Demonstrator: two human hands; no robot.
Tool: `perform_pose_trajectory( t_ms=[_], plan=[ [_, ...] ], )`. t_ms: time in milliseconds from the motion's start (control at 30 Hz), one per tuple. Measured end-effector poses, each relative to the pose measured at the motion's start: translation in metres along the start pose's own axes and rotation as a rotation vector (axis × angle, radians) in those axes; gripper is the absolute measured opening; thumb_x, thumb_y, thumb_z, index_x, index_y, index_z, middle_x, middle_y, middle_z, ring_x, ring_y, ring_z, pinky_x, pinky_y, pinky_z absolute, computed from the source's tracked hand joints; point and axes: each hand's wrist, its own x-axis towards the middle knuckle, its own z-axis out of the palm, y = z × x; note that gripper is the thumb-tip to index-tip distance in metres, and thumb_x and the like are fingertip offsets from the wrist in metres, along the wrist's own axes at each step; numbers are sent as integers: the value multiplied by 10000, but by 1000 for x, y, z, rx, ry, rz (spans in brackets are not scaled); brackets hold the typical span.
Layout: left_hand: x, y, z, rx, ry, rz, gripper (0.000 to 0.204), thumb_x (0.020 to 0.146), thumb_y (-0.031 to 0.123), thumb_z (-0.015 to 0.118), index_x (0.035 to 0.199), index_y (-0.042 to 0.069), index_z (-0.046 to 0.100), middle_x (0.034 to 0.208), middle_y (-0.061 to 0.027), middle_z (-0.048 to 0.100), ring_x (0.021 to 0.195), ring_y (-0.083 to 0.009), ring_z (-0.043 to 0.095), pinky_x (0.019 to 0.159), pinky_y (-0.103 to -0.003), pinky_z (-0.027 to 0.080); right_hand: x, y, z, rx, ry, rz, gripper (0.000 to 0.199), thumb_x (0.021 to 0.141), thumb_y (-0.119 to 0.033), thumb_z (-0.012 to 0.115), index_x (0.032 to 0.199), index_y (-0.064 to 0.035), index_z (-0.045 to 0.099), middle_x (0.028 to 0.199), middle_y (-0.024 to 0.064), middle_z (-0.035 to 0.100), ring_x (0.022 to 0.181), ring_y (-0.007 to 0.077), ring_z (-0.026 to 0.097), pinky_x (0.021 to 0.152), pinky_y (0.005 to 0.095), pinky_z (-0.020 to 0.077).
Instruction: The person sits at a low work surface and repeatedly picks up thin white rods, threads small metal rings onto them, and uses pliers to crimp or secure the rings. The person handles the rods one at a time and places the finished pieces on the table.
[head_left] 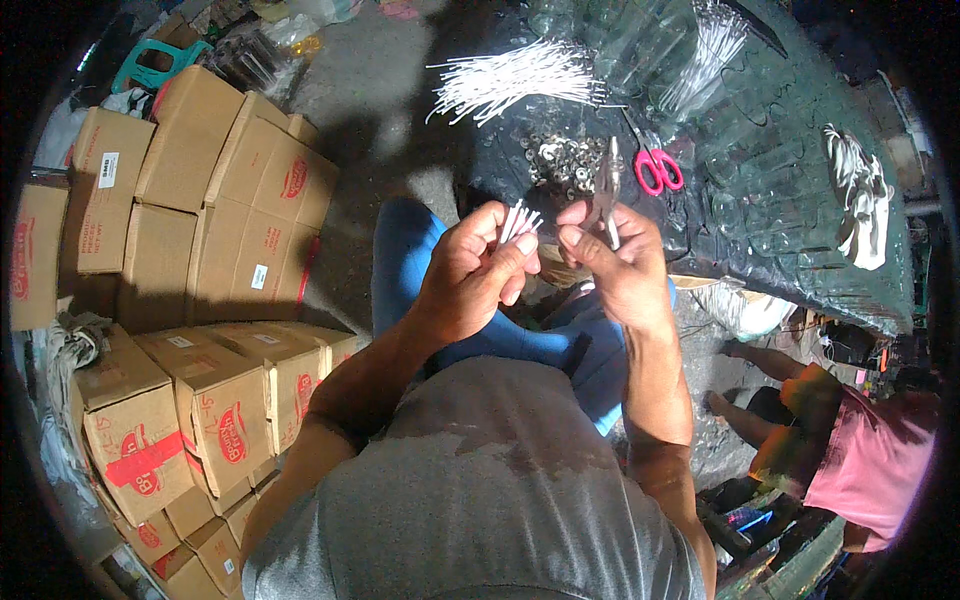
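Left hand [470, 270] closed on a small bundle of white wicks [520, 220]; right hand [615, 255] closed on pliers [606, 185], thumb touching the bundle. Step in hand, apparently: picking one wick. Metal tabs [565, 160] lie just beyond, on the worktop [790, 250].

Stacked cardboard boxes [200, 250] stand at my left, a teal plastic stool [155, 62] beyond them. On the dark table [800, 250] I note red-handled scissors [658, 170], a heap of small metal discs [565, 160] and rows of clear glass jars [760, 190]. Another person in pink [870, 460] sits at my right.
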Motion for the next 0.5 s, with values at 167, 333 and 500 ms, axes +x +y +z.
perform_pose_trajectory(
  t_ms=[167, 333, 500],
  plan=[
    [1, 0, 2, 44, 18, -5, 99, 1019, 126, 559, 974, 38, 555, 786, -42, 637, 545, -38, 494, 488, -211, 393, 1, 5, 12, 53, 97, -110, 103, 948, -44, 674, 1029, 18, 657, 843, 36, 668, 715, 88, 583, 644, 244, 479],
    [0, -2, 7, 53, 59, 18, 97, 1012, 129, 581, 1006, 33, 588, 745, -17, 597, 556, -48, 481, 496, -219, 376, -7, -3, 19, 15, 109, -98, 99, 968, -28, 638, 1044, 35, 645, 908, 80, 704, 762, 111, 630, 703, 264, 531],
    [-2, 2, 10, -6, 111, -20, 109, 972, 143, 651, 977, 42, 691, 748, 40, 628, 619, -13, 488, 531, -204, 385, -13, 3, 25, 68, 117, -140, 86, 972, -14, 628, 1035, 40, 651, 907, 91, 703, 768, 121, 631, 706, 268, 530]
  ],
)
